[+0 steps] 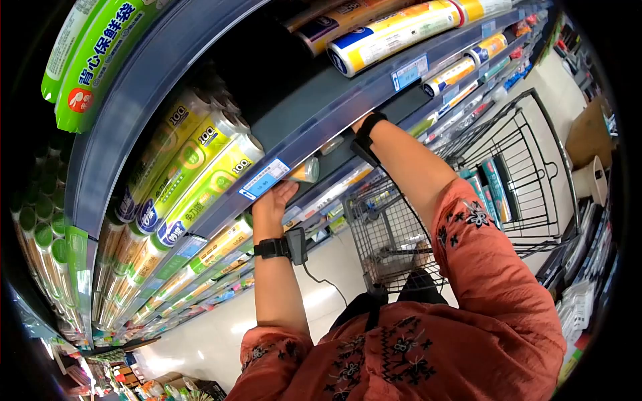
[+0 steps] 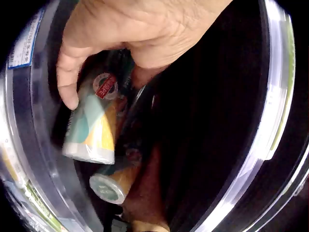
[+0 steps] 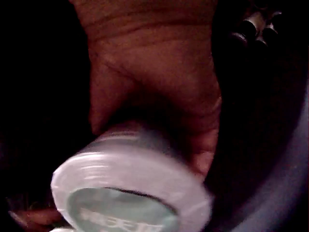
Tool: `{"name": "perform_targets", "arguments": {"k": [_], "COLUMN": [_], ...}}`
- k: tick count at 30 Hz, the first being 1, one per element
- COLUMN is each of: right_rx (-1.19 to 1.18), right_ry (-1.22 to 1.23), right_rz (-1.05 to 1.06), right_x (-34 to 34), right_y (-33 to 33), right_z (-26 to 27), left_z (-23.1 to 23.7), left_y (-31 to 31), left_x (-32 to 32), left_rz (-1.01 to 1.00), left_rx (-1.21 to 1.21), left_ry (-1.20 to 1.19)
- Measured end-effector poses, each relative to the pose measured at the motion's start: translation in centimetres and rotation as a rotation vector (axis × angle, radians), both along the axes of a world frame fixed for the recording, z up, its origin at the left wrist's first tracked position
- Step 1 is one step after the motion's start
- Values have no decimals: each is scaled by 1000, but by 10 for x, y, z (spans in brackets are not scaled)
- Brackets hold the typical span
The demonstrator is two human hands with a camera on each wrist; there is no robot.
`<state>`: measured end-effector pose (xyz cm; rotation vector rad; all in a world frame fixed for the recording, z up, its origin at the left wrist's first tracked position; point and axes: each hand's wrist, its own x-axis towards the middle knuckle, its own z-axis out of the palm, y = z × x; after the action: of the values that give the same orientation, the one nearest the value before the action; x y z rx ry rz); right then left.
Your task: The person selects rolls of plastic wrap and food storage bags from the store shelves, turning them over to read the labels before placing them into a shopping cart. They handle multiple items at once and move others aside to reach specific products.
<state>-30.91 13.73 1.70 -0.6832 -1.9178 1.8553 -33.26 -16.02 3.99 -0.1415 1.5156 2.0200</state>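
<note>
On a dark shelf, my left hand (image 2: 130,34) curls its fingers and thumb around a small packaged roll (image 2: 94,133) with a teal and yellow label. In the head view this left hand (image 1: 273,204) is at the shelf's front rail, and one end of the roll (image 1: 306,171) shows beside the fingertips. My right hand (image 3: 154,72) grips a second roll (image 3: 130,188) with a white rim and a pale green end label; its fingers are mostly hidden in shadow. In the left wrist view that second roll (image 2: 110,187) lies just below the first.
A shelf rail (image 1: 321,144) with a price tag (image 1: 264,179) runs above both hands. Yellow-green rolls (image 1: 207,180) are stacked at the left, larger yellow and white rolls (image 1: 394,37) on the shelf above. A wire shopping cart (image 1: 468,180) holding teal boxes (image 1: 491,190) stands at the right.
</note>
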Motion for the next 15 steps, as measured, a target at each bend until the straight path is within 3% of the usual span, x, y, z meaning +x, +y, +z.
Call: {"name": "perform_targets", "arguments": {"k": [7,8,15], "right_rx": [-22,-26,-59], "right_ry": [-18,-20,-46], "right_rz": [59,73,178], "right_x": [1,2,4], "right_y": [5,6,2], "right_z": [4,6,12], "left_z": [-11,-14,-16], "left_y": [2,1,-1], "left_x": [-11,-9,-2], "left_rz": [-27,47,259], "left_rx": [-22,-5,357], "left_ry": [-52,-103,-160]}}
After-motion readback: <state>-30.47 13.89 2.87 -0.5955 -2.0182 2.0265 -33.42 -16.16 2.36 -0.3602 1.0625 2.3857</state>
